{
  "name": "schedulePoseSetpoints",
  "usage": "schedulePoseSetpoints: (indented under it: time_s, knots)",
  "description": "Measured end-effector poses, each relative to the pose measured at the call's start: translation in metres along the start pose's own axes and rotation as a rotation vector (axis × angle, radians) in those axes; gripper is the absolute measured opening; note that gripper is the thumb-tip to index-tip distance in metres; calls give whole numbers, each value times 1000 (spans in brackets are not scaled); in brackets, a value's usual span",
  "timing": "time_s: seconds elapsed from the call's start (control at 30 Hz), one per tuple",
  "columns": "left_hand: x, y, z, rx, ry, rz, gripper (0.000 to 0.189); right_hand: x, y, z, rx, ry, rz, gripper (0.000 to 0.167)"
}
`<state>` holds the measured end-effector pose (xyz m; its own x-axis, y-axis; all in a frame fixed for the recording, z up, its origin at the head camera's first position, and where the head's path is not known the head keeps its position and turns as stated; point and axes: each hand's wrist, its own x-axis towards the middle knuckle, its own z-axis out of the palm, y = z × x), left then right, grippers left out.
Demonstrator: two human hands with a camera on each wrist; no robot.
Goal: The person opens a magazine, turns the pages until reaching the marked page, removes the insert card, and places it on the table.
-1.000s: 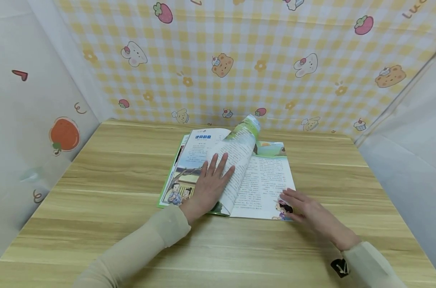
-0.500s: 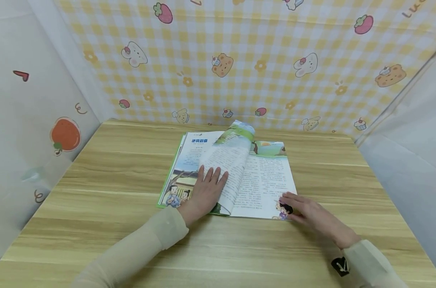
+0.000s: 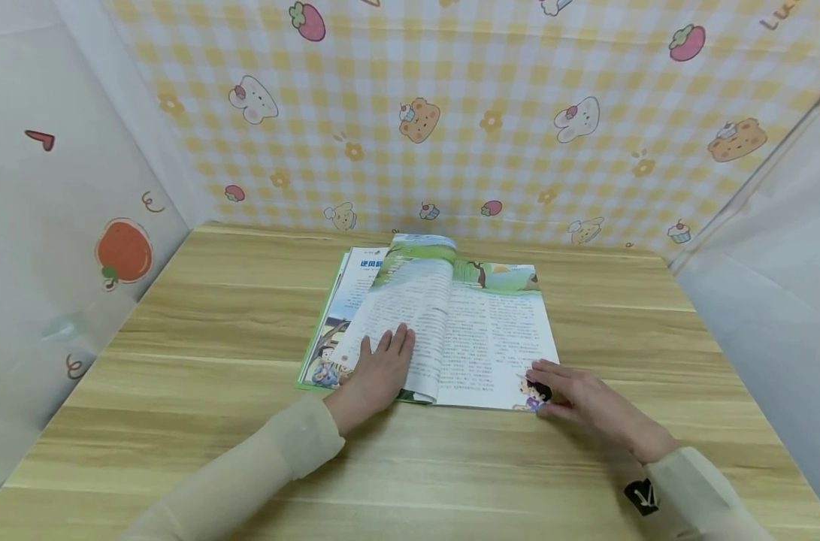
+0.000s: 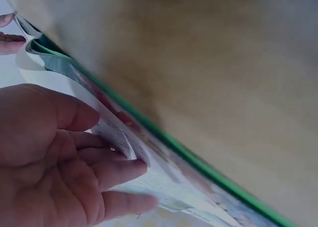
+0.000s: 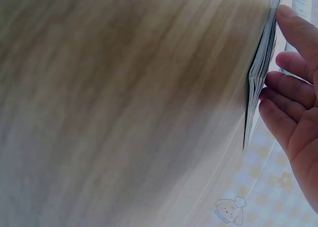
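An open magazine (image 3: 491, 338) with printed text and cartoon pictures lies on the wooden table in the head view. One page (image 3: 410, 289) with a green landscape across its top leans over the left side, still bulging near the spine. My left hand (image 3: 377, 370) rests on this page's lower part, its fingers extended and slightly spread. At the lower right corner, my right hand (image 3: 588, 402) touches the magazine with loosely bent fingers. The right wrist view shows the thumb and fingertips of that hand (image 5: 300, 98) along the stacked page edges. Seen from the left wrist, the magazine has a green cover edge (image 4: 198, 165).
The wood-grain table (image 3: 200, 338) extends around the magazine on all sides. A yellow checked cloth (image 3: 355, 98) with cartoon animals hangs behind it. Pale panels stand at the left (image 3: 31, 225) and right (image 3: 782, 203).
The page has swung left and come down flatter over the left side, covering more of the blue heading. My left hand has slid down and slightly left with it. My right hand stays put.
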<state>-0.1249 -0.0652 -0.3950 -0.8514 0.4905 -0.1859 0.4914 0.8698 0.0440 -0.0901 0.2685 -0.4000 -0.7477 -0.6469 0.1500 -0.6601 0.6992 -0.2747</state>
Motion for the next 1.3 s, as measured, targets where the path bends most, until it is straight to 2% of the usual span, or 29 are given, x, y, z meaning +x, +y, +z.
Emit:
schedulePoseSetpoints:
  time_s: [0.13,0.23,0.3,0.37,0.73,0.9,1.03,1.2,1.3]
  knots:
    - [-5,-1,1,-25,39,15,57,1,0,-1,6,-3,5,50]
    - [-9,-2,1,38,88,41,62,2,0,-3,12,-1,3,49]
    - [-10,-3,0,81,99,49,61,2,1,-3,13,1,-2,49]
    - [-12,-4,-1,107,88,43,60,3,1,-4,15,1,-6,49]
    - [-17,-8,0,26,6,63,48,3,0,-6,13,-21,8,47]
    - [-17,-7,0,-16,29,65,53,3,0,-7,25,-29,1,46]
    - [-17,-7,-1,11,31,67,57,3,1,-7,24,-33,-8,44]
    - [-19,-11,-2,40,-8,41,53,2,2,-6,0,2,-54,39]
    - [-20,-13,-2,20,-22,46,50,1,2,-5,-16,37,-85,35]
